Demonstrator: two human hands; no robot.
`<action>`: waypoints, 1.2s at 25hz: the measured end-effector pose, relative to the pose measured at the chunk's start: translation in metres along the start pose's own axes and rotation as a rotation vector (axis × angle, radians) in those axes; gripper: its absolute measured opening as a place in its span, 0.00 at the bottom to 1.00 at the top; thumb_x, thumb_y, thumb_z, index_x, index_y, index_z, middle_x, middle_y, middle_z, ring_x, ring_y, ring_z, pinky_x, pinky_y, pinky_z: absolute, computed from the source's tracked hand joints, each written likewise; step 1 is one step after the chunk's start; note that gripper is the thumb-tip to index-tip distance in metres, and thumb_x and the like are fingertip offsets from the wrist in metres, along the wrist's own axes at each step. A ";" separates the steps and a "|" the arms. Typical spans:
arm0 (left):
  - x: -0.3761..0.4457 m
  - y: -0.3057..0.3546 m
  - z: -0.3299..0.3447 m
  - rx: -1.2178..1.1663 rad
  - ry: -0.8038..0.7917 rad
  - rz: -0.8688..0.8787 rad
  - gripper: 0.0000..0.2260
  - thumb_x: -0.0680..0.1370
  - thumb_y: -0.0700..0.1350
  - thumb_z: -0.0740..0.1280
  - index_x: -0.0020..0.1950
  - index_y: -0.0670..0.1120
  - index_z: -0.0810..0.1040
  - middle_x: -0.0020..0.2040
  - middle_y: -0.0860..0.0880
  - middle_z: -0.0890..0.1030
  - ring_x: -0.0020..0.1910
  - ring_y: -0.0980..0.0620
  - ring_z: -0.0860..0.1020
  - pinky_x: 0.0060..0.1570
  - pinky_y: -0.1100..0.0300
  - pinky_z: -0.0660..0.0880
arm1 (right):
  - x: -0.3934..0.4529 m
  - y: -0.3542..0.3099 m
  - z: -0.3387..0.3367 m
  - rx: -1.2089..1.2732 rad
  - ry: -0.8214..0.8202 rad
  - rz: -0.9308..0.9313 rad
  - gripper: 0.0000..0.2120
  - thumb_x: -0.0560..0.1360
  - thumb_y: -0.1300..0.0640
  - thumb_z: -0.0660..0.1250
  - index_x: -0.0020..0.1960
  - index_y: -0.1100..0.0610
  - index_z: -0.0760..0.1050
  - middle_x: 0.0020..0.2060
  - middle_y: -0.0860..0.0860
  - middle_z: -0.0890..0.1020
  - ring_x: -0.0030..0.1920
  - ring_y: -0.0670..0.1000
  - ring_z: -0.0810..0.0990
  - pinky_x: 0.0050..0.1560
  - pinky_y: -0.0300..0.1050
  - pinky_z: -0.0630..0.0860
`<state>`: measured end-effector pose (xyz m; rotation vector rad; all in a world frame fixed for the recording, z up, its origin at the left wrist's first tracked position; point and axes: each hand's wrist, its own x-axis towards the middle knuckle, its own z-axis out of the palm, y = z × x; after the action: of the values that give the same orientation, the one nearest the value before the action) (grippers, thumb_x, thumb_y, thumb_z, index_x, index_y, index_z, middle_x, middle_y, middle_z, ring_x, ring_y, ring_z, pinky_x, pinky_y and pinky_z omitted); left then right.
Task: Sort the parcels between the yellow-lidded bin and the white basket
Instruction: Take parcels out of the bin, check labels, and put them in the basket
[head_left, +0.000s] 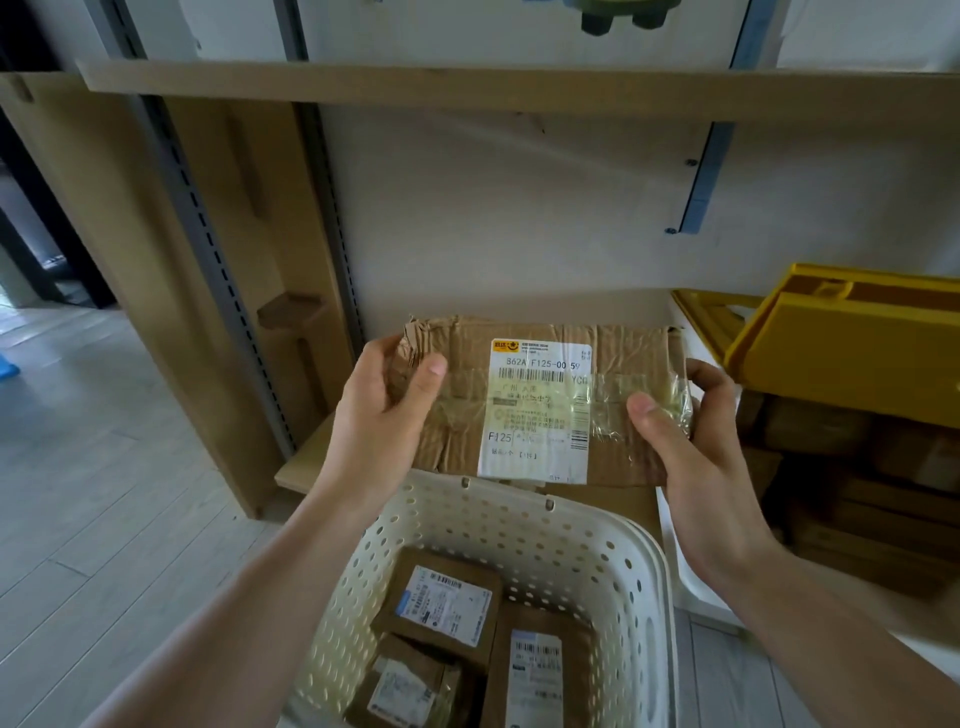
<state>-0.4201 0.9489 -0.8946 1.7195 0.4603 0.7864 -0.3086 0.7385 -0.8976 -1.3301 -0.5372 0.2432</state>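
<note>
White basket (519, 525) below; both hands (384, 410) grip cardboard parcel (540, 405).

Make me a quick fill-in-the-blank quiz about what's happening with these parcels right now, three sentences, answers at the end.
1. The crumpled cardboard parcel is held by ____ hands, the left hand and the right hand.
2. The white basket below it already holds ____ parcels in view.
3. The bin at the right has a lid coloured ____.

Missing words: two; three; yellow
</note>
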 end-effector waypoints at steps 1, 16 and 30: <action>-0.001 0.000 0.002 0.007 0.009 0.004 0.10 0.79 0.58 0.67 0.58 0.56 0.75 0.48 0.53 0.84 0.48 0.50 0.84 0.51 0.42 0.83 | 0.000 0.000 0.000 0.005 0.000 -0.005 0.14 0.81 0.57 0.64 0.61 0.43 0.64 0.57 0.50 0.82 0.54 0.49 0.85 0.46 0.40 0.83; 0.001 -0.001 0.009 -0.091 0.083 -0.086 0.11 0.81 0.56 0.67 0.59 0.53 0.75 0.48 0.50 0.86 0.51 0.41 0.85 0.52 0.36 0.82 | 0.003 0.003 -0.004 0.007 0.003 -0.024 0.15 0.80 0.59 0.64 0.61 0.45 0.65 0.55 0.51 0.83 0.52 0.49 0.86 0.45 0.40 0.83; -0.007 -0.020 -0.007 -0.020 0.006 -0.150 0.10 0.83 0.57 0.62 0.60 0.55 0.75 0.51 0.52 0.85 0.51 0.47 0.85 0.54 0.40 0.83 | -0.013 0.025 -0.002 -0.095 -0.100 0.098 0.24 0.81 0.56 0.63 0.74 0.49 0.59 0.58 0.49 0.83 0.57 0.49 0.85 0.53 0.46 0.84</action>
<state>-0.4281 0.9544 -0.9142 1.6439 0.5768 0.6862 -0.3153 0.7364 -0.9256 -1.4444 -0.5739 0.3701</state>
